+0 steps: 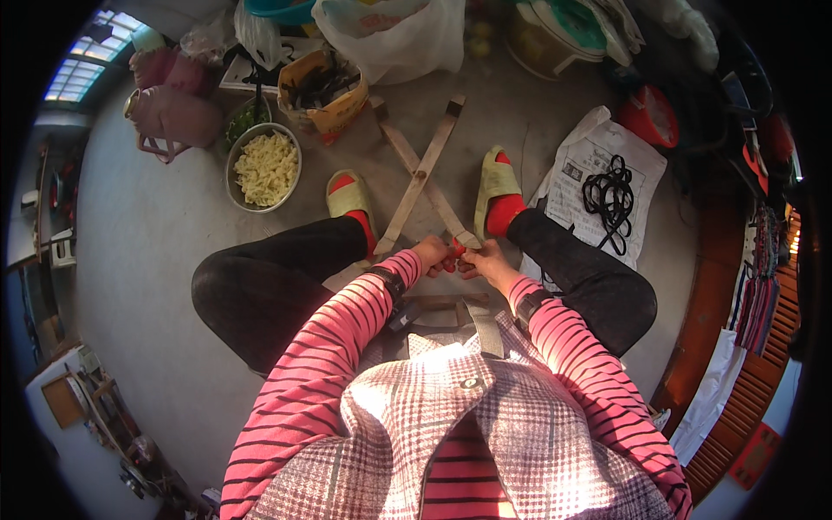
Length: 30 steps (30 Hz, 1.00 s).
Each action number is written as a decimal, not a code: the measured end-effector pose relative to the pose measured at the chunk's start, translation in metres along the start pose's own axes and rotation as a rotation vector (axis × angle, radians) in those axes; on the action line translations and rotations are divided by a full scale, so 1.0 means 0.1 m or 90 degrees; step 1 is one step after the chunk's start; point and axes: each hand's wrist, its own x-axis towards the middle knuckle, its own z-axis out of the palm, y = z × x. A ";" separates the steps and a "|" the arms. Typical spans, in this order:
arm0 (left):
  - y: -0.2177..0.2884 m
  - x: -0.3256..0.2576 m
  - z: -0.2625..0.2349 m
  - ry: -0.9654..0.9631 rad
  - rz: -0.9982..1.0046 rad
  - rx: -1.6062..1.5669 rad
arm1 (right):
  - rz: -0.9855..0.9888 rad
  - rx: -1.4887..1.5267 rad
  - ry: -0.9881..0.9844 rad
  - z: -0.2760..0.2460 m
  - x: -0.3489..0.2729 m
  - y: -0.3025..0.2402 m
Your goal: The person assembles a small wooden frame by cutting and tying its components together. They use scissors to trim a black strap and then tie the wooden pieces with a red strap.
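A crossed wooden frame [419,176], joined at its middle, lies on the floor between my feet, with its near ends at my hands. My left hand [429,254] and my right hand [490,265] meet at the near end of one bar, both with fingers closed. Between them shows a small red piece [456,250], perhaps a strip or cord; its kind is too small to tell. Another wooden bar [438,302] and a pale webbing strap [484,328] sit close to my lap, partly hidden by my clothes.
Black cord [609,204] lies coiled on a white printed sack [568,160] at right. Left of my feet stands a metal bowl [229,178] of pale yellow shreds [265,168]. Farther off are an orange box [347,109] of dark strips, a white plastic bag [390,39] and a maroon canister [179,117].
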 end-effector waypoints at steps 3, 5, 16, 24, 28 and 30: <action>-0.01 -0.01 0.01 0.019 0.044 -0.031 | -0.009 -0.053 0.021 0.04 -0.02 -0.06; 0.00 -0.03 0.03 0.049 0.077 -0.034 | -0.004 -0.027 0.018 0.10 -0.07 -0.11; 0.05 -0.05 0.08 0.108 0.175 0.046 | 0.008 -0.057 0.030 0.20 -0.17 -0.22; 0.01 0.00 0.06 0.070 0.193 0.053 | 0.028 0.014 0.059 0.18 -0.15 -0.16; -0.01 -0.05 0.02 -0.011 0.157 -0.029 | 0.025 0.034 0.045 0.18 -0.15 -0.15; -0.01 -0.07 0.00 -0.052 0.152 -0.065 | 0.023 0.026 0.043 0.18 -0.15 -0.16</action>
